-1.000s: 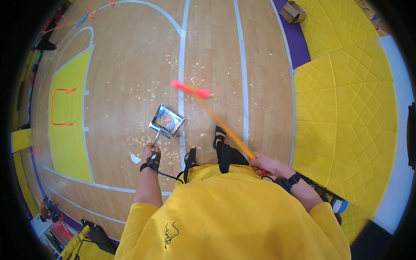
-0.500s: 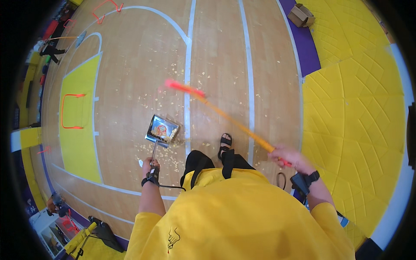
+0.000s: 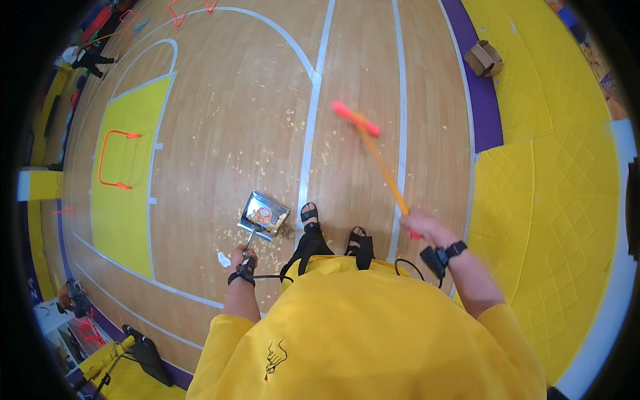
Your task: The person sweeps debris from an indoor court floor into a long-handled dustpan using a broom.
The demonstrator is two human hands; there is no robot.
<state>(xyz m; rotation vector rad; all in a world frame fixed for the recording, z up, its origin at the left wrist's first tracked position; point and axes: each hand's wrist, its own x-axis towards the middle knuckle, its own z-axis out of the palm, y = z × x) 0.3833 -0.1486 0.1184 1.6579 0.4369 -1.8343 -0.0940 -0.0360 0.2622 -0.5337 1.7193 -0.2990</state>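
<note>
My left hand [image 3: 245, 257] is closed round the handle of a shiny metal dustpan [image 3: 252, 205], which sits on the wooden floor just left of my feet. Pale flakes and a red-and-white scrap lie in the pan. In my right hand [image 3: 424, 225] is the end of an orange-handled broom [image 3: 383, 167]. Its pink head [image 3: 355, 119] is ahead and to the right, between two white floor lines, slightly blurred; whether it touches the floor I cannot tell. Scattered pale flakes [image 3: 292, 125] lie beyond the pan and around it.
A crumpled white scrap [image 3: 224, 259] lies beside my left hand. Orange hurdle frames [image 3: 101, 159] stand on the left. Yellow mats [image 3: 547, 200] line the right side, with an open cardboard box [image 3: 484, 59] at the far right. Another person [image 3: 87, 59] is at far left.
The broom head has swung rightward, across the white line and away from the dustpan. Both my sandalled feet now show, where one did before. My left hand keeps hold of the dustpan.
</note>
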